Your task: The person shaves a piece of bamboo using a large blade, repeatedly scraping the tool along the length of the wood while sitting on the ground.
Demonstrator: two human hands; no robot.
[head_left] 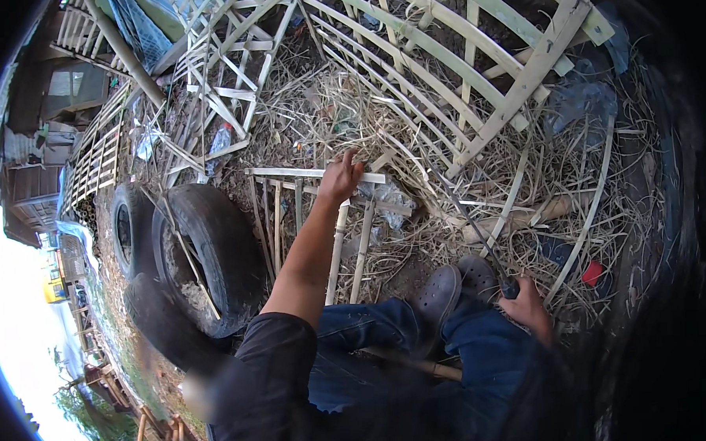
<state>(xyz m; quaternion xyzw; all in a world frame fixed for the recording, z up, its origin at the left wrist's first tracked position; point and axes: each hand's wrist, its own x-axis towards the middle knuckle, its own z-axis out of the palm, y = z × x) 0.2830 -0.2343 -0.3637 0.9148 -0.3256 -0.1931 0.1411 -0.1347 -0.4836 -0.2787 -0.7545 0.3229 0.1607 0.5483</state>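
Note:
My left hand [342,178] is closed over the pale top rail of a slatted bamboo frame [284,173], near the rail's right end. The frame's thin uprights run down from the rail toward my legs. Low on the right, my right hand [528,310] is wrapped round the black handle of a tool with a long, thin, dark shaft [464,212]. That shaft slants up and left over the bamboo shavings [417,241]. Whether it is a blade seen edge-on or a rod, I cannot tell. A crumpled clear plastic bag [391,199] lies beside the rail's right end.
Old tires [227,250] stand and lean at my left. A large bamboo lattice [473,73] rises at the far right, with another lattice [225,76] at the far left. A thick bamboo piece [561,207], bent strips and a red object [592,272] lie among the shavings, near my shoes [439,294].

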